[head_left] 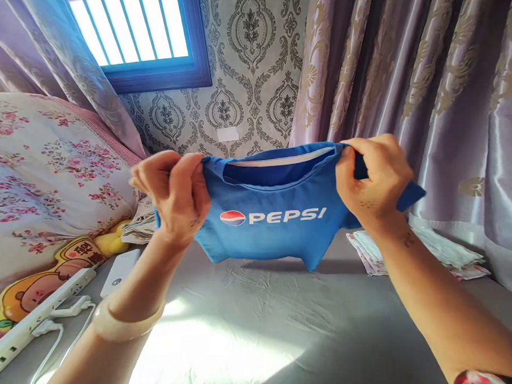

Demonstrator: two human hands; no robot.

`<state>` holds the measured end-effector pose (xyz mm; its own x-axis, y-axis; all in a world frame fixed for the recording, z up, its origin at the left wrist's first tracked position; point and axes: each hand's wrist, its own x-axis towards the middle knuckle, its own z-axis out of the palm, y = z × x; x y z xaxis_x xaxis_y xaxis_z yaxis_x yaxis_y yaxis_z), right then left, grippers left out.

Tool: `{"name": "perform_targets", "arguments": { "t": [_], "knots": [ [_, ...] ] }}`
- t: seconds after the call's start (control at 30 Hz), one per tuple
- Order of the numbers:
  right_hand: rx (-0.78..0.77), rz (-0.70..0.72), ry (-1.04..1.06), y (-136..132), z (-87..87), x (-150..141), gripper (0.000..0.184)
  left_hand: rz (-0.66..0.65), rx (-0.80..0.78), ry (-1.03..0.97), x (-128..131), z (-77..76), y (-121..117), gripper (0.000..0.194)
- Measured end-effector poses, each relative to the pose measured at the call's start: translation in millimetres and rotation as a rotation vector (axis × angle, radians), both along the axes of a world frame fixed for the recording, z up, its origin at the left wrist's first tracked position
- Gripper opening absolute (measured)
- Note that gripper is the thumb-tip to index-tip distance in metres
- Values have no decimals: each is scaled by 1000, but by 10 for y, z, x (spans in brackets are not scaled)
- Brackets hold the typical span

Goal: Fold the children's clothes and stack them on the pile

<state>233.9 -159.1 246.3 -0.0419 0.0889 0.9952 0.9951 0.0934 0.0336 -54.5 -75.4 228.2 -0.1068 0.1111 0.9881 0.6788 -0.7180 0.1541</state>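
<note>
A blue T-shirt [273,194] with a white PEPSI print and a round logo hangs in the air, its front toward me. My left hand [173,193] pinches it at one shoulder, beside the neckline. At the other shoulder, my right hand [374,172] grips the cloth between thumb and fingers. The neck opening sags between both hands, showing a pale band inside. The lower hem hangs just above the grey sheet [244,306]; I cannot tell whether it touches. Parts of the sleeves are hidden behind my hands.
Folded pale cloths [445,249] lie on the right, and another folded stack [138,225] on the left. A white power strip [36,317] with plugged-in cables, a white device [120,271] and a cartoon cushion [39,286] line the left side. Curtains [404,83] hang at the back right.
</note>
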Motion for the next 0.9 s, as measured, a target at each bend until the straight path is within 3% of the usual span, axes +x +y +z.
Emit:
{"name": "perform_targets", "arguments": {
  "t": [0.1, 0.17, 0.23, 0.3, 0.37, 0.43, 0.57, 0.67, 0.77, 0.9],
  "knots": [
    [46, 8, -49, -160, 149, -79, 30, 28, 73, 13, -118, 218, -253, 20],
    [3, 28, -40, -162, 202, -107, 31, 65, 45, 80, -147, 326, -287, 21],
    [-76, 51, -5, -84, 176, -103, 31, 124, 2, 188, -146, 347, -200, 22],
    [-157, 66, 30, 52, 54, -68, 29, 155, -49, 293, -116, 247, -17, 26],
    [-242, 61, 57, 222, -162, -9, 27, 125, -130, 365, -56, 24, 216, 28],
    [-335, 35, 77, 403, -461, 64, 26, 66, -213, 401, 36, -300, 457, 26],
    [-577, -6, 108, 731, -1230, 203, 29, 39, -500, 509, 262, -1078, 844, 26],
    [-787, -15, 134, 905, -1796, 276, 36, 33, -670, 635, 415, -1586, 1009, 29],
    [-958, -40, 125, 1028, -2177, 311, 39, 35, -777, 722, 534, -1919, 1108, 30],
    [-1112, -100, 115, 1159, -2354, 314, 39, 58, -878, 774, 640, -2134, 1235, 28]
  ]
}}
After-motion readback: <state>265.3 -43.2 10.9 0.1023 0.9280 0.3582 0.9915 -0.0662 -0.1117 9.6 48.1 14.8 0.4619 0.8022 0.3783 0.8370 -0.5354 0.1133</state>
